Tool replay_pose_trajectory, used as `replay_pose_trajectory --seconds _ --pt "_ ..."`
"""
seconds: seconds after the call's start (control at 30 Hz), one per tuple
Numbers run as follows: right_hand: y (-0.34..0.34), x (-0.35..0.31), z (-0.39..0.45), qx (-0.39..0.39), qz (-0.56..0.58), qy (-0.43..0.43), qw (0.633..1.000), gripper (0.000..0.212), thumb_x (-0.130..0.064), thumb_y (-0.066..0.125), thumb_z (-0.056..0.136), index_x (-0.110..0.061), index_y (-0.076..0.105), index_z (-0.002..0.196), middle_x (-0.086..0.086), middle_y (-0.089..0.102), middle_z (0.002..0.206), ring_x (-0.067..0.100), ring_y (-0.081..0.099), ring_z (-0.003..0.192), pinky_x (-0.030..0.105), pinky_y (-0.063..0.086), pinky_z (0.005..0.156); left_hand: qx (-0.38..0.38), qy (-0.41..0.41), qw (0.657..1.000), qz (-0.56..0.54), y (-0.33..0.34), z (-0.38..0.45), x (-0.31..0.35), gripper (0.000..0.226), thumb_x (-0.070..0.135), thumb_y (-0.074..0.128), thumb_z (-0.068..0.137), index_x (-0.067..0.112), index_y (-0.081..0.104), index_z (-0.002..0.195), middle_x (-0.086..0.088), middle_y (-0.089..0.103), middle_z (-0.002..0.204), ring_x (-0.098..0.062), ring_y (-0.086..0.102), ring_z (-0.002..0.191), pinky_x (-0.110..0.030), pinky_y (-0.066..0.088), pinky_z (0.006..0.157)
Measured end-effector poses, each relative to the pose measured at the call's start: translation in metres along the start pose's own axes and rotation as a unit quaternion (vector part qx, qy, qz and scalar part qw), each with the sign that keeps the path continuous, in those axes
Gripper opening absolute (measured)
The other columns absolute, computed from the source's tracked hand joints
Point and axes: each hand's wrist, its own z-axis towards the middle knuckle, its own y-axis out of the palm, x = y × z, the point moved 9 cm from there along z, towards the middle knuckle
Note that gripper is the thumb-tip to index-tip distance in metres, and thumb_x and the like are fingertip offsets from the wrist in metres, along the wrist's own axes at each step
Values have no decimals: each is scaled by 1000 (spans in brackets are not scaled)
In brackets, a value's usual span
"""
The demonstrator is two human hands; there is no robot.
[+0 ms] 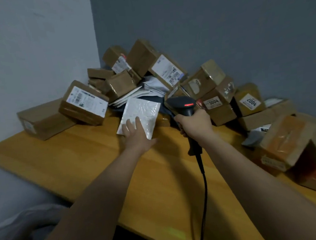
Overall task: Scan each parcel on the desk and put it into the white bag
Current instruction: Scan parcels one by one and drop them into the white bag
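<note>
Our left hand (pixel 135 132) lies with straight fingers on top of a white bubble mailer (pixel 139 115) and its thumb at the mailer's near edge, while our right hand (pixel 194 123) grips the handle of a black barcode scanner (pixel 183 104). The mailer rests tilted at the front of a pile of cardboard parcels (pixel 161 70) on the wooden desk (pixel 80 154). The scanner's cable (pixel 203 192) trails down toward us over the desk, and pale fabric, perhaps the white bag (pixel 19 223), shows at lower left.

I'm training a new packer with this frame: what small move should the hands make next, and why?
Probably the left hand should lift the white bubble mailer and turn it over. The face that shows is blank, with no label or barcode visible, so the barcode scanner gripped in the right hand has nothing to read there yet.
</note>
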Motion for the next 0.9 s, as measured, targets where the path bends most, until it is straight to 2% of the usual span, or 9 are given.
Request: replay_pose_trajectory --seconds 0.1,0.23,0.33,0.43,0.6,0.67,0.77,0.83,0.9 --pt "3 7 12 -9 5 10 1000 15 -18 67 80 -8 63 70 11 63 64 22 61 53 36 54 58 -4 -37 999 20 16 21 -4 122 61 69 77 23 -20 150 -14 -15 159 -37 -12 146 -51 11 116" --pt "3 14 18 -18 21 18 999 13 -18 68 79 -7 63 72 10 62 63 22 60 51 36 53 58 1 -57 998 -13 25 36 -7 124 55 75 73 24 -16 151 -16 -4 159 -39 5 145 -51 19 114" --pt "-1 18 16 -29 26 16 999 13 -17 68 82 -4 65 82 10 63 67 21 60 54 36 54 60 38 -27 999 -7 20 37 -3 98 35 68 85 17 -1 152 -19 15 153 -40 23 138 -47 32 106" --pt "-6 19 11 -34 24 16 999 15 -18 68 82 -4 65 86 11 64 70 21 62 55 35 54 59 78 -1 997 -25 11 32 0 60 19 56 91 5 23 139 -22 37 137 -41 44 121 -46 42 91" --pt "-13 19 -5 -44 33 27 998 15 -18 68 84 -4 65 90 10 65 74 19 62 56 30 52 56 124 7 989 -79 -22 4 -6 20 14 44 97 9 40 115 -15 57 108 -34 58 87 -41 47 65" --pt "-15 18 -16 -49 49 34 997 15 -16 69 84 -3 65 89 10 64 74 19 60 54 28 50 53 146 20 982 -121 -41 -16 -11 16 16 43 98 11 44 114 -10 60 104 -29 57 82 -40 48 65" --pt "-17 11 -36 -60 88 27 994 12 -15 69 86 -5 64 87 10 63 76 18 59 55 25 49 49 158 48 958 -236 -68 -50 -20 23 18 52 96 16 53 119 -2 62 109 -24 60 94 -34 48 72" --pt "-20 5 -48 -60 137 25 988 10 -14 69 87 -7 62 88 11 62 79 18 58 59 26 48 50 123 50 934 -332 -80 -72 -29 24 14 57 93 22 56 116 2 64 108 -19 64 95 -32 54 69" --pt "-24 1 -59 -50 177 24 983 8 -13 69 87 -11 61 88 10 62 83 18 59 66 27 48 54 59 46 919 -388 -86 -93 -34 27 9 59 92 23 56 115 2 66 105 -15 66 92 -23 56 59"
